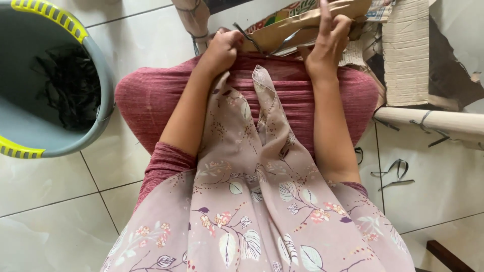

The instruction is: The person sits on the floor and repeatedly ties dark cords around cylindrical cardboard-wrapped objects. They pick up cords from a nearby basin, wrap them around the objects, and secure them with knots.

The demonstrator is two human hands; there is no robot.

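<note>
Seated over the tiled floor point(45, 191), the person pinches a thin dark strip point(246, 36) in the clenched left hand point(221, 50), while the right hand point(328, 43), fingers half spread, steadies a brown cardboard piece point(302, 22) resting at the knees. The strip looks springy, so a loosened pinch could let it flick away from the grey bucket point(103, 95). The frame's top edge cuts off the cardboard, and the dark tangle point(70, 85) inside the bucket is hard to identify.

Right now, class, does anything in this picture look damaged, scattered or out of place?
Yes. The corrugated cardboard at upper right is torn, with a ragged edge. Thin dark strips lie scattered on the white floor tiles at right, while similar ones sit inside the grey bucket.
</note>
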